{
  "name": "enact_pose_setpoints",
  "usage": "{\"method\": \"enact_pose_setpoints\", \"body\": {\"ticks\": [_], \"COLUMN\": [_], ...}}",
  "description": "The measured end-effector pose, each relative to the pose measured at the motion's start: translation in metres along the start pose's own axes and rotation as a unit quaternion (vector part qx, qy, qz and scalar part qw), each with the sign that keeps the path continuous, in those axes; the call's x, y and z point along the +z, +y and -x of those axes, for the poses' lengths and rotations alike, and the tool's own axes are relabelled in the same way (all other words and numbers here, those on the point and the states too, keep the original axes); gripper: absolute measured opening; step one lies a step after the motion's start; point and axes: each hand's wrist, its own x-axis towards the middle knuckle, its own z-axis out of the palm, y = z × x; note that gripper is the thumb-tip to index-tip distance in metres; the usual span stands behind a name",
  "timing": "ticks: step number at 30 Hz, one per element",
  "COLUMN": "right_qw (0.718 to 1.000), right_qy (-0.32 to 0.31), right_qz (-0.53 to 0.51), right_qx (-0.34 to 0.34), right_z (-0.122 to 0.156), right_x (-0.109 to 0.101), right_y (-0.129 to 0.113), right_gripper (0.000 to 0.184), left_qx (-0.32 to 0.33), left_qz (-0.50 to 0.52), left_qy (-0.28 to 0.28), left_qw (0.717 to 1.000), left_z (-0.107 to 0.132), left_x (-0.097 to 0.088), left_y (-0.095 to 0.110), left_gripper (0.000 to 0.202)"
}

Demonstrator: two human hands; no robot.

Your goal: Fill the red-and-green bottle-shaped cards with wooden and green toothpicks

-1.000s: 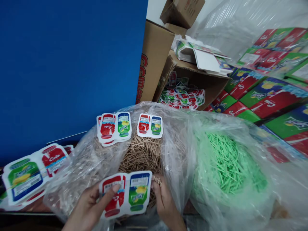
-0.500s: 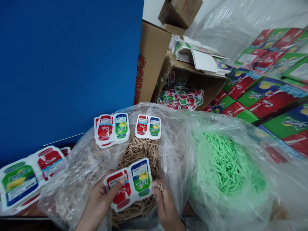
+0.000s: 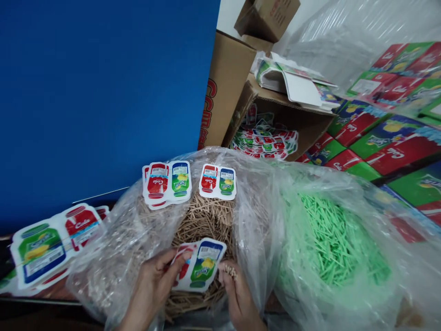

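My left hand (image 3: 151,287) is closed on a small flat packet (image 3: 200,265) printed with a red Cola jar and a green-and-blue Sprite jar, held tilted over a clear bag of brown sticks (image 3: 201,220). My right hand (image 3: 237,294) pinches a small bunch of brown sticks (image 3: 230,270) right beside the packet's lower right edge. Two more groups of the same packets lie at the bag's far rim, a small stack (image 3: 167,182) and a single one (image 3: 218,181).
A second clear bag holds green sticks (image 3: 330,239) on the right. More packets lie at the left (image 3: 48,246). A blue panel (image 3: 103,92) stands behind. Open cardboard boxes (image 3: 275,124) with packets and printed cartons (image 3: 389,138) fill the back right.
My left hand has turned the packet further on edge and lowered it toward the brown sticks. My right hand keeps its pinch of sticks beside it.
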Motion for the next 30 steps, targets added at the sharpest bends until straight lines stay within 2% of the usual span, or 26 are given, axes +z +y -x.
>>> {"method": "enact_pose_setpoints", "body": {"ticks": [2, 4, 6, 9, 11, 13, 15, 22, 26, 28, 30], "right_qw": [1.0, 1.0, 0.997, 0.973, 0.951, 0.945, 0.953, 0.974, 0.989, 0.984, 0.975], "right_qy": [-0.001, 0.006, 0.016, 0.013, -0.026, -0.075, -0.102, -0.136, -0.145, -0.156, -0.16], "right_qz": [0.005, -0.01, -0.068, -0.231, -0.309, -0.318, -0.282, -0.17, 0.003, 0.071, 0.117], "right_qx": [-0.003, -0.009, -0.016, -0.015, 0.003, 0.026, 0.047, 0.07, 0.009, -0.044, -0.097], "right_z": [0.0, -0.003, -0.009, -0.025, -0.035, -0.042, -0.047, -0.048, -0.044, -0.043, -0.042], "right_x": [-0.004, -0.009, -0.014, -0.015, -0.011, -0.007, -0.003, 0.007, 0.009, 0.007, 0.004], "right_y": [0.0, -0.003, -0.012, -0.037, -0.053, -0.062, -0.064, -0.059, -0.065, -0.066, -0.065], "right_gripper": [0.036, 0.033, 0.027, 0.019, 0.015, 0.016, 0.02, 0.033, 0.034, 0.029, 0.023], "left_qx": [-0.021, 0.01, 0.121, 0.302, 0.353, 0.355, 0.339, 0.316, 0.28, 0.262, 0.261], "left_qz": [-0.007, -0.039, -0.11, -0.208, -0.242, -0.26, -0.269, -0.26, -0.21, -0.153, -0.109], "left_qy": [0.004, 0.0, 0.003, -0.022, -0.061, -0.093, -0.117, -0.158, -0.161, -0.169, -0.189], "left_qw": [1.0, 0.999, 0.986, 0.93, 0.902, 0.893, 0.894, 0.899, 0.923, 0.938, 0.941], "left_z": [-0.001, -0.001, -0.001, 0.0, 0.001, 0.002, 0.002, 0.006, 0.007, 0.006, 0.006], "left_x": [0.003, 0.005, 0.007, 0.009, 0.011, 0.012, 0.012, 0.012, 0.011, 0.009, 0.008], "left_y": [-0.004, -0.006, -0.007, -0.004, -0.001, 0.0, 0.0, 0.003, 0.006, 0.006, 0.005], "left_gripper": [0.034, 0.035, 0.035, 0.035, 0.032, 0.026, 0.022, 0.01, 0.013, 0.012, 0.016]}}
